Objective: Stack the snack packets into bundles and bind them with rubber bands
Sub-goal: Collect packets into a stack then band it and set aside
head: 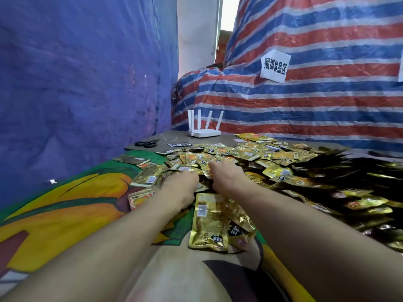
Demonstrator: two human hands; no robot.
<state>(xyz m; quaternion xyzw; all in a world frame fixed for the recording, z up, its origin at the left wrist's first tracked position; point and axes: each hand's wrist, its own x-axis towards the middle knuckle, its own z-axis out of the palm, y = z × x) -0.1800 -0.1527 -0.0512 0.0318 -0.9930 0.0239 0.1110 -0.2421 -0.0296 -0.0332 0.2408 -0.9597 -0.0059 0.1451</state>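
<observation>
Blue tarp (87, 83) walls the left side and a red, white and blue striped tarp (305, 105) with a white paper sign (274, 66) closes off the right. Below them is a table under a bright printed cloth (65, 214).

Both bare forearms reach forward, with the left hand (178, 184) and right hand (226, 173) close together, knuckles up, at the near edge of a heap of gold snack packets (261, 153). The left fingers run forward and disappear under loose packets, so I cannot tell whether they are spread or gripping. The right fingers curl down into the heap with their tips hidden, and I cannot tell whether they pinch a packet.

The heap lies around and beyond the fingers and spreads far to the right of the right fingers. Behind the fingers, between the two wrists, a few packets (209, 223) lie overlapped on the cloth. Well beyond the fingertips stands a white router (205, 132) with four upright antennas. Black scissors (146, 143) lie beyond and to the left of the left fingers.
</observation>
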